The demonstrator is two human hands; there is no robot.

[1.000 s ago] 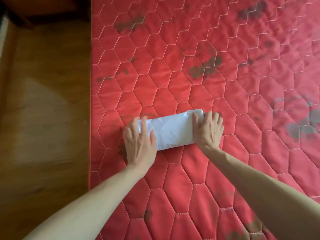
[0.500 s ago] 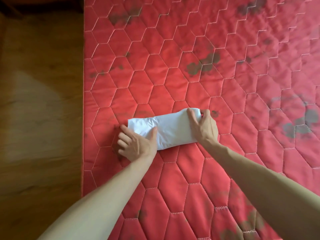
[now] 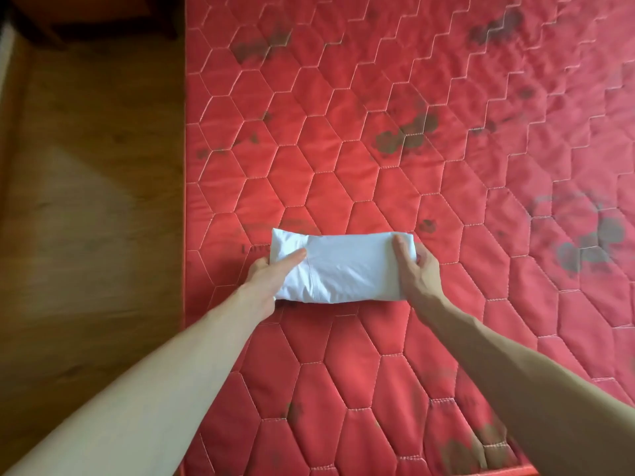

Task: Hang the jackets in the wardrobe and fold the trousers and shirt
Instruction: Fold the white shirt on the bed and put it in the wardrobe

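Note:
A white garment, folded into a small thick rectangle [image 3: 343, 266], is held just above the red quilted mattress [image 3: 343, 149] near its left edge. My left hand [image 3: 266, 274] grips its left end, thumb on top and fingers hidden underneath. My right hand [image 3: 417, 269] grips its right end the same way, thumb lying across the top. No jackets, trousers or wardrobe are in view.
The mattress has dark stains scattered over it. Its left edge [image 3: 185, 235] drops to a wooden floor [image 3: 86, 218]. Dark wooden furniture [image 3: 86, 15] stands at the top left corner.
Both hands went from pressing flat on the bundle's ends to slipping their fingers under it and gripping it. The bundle now looks raised slightly off the mattress.

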